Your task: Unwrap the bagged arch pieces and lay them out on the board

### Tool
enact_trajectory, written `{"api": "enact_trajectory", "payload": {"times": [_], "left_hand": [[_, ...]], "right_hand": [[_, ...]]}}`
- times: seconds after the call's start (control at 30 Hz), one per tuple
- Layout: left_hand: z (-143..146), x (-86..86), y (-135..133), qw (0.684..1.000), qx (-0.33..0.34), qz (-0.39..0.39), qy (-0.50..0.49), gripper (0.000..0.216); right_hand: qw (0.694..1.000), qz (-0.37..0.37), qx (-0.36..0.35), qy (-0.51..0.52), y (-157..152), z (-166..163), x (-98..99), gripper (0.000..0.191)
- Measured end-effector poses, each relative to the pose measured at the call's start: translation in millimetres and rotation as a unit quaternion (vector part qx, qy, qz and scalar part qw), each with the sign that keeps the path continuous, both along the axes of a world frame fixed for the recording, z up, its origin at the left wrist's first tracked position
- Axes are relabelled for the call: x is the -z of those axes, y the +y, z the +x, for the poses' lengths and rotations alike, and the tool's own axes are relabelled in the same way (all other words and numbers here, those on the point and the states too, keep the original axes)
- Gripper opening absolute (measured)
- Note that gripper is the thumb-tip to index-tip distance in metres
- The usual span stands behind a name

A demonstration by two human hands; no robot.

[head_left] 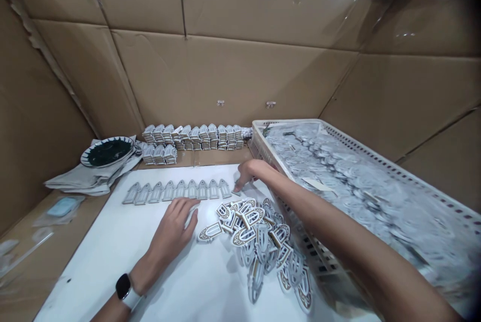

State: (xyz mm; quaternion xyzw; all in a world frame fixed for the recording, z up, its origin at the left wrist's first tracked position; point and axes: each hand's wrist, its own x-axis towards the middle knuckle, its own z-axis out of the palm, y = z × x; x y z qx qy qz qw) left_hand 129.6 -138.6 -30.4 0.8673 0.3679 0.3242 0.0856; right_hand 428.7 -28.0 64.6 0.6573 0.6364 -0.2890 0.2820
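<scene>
My right hand is at the right end of a row of grey arched, window-shaped pieces, its fingers closed on another arched piece, mostly hidden under the fingertips. The row lies face down on a white board, pointed ends away from me. My left hand rests just in front of the row, fingers stretched and thumb apart, holding nothing. To its right is a loose heap of the same pieces, some showing white faces with gold scrollwork, others grey backs.
Behind the board stand stacked arched pieces. A white plastic crate with bagged contents borders the right side. At left, a plate with a dark green middle sits on folded cloths. Cardboard walls enclose the area.
</scene>
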Motion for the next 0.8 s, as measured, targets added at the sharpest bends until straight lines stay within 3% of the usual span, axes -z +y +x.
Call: {"api": "enact_trajectory", "payload": {"times": [0.3, 0.67, 0.8], "left_hand": [[1, 0.1, 0, 1.000, -0.009, -0.028, 0.011, 0.027], [-1, 3.2, 1, 0.999, -0.012, -0.043, 0.011, 0.027], [0, 3.0, 0, 0.999, -0.013, -0.045, 0.006, 0.026]], "right_hand": [[0.997, 0.019, -0.060, 0.034, 3, -3, 9.8, 0.082], [0.996, 0.010, -0.079, 0.026, -2, -8, -3.6, 0.078], [0.992, 0.061, -0.102, 0.039, -3, -7, -5.1, 0.066]]}}
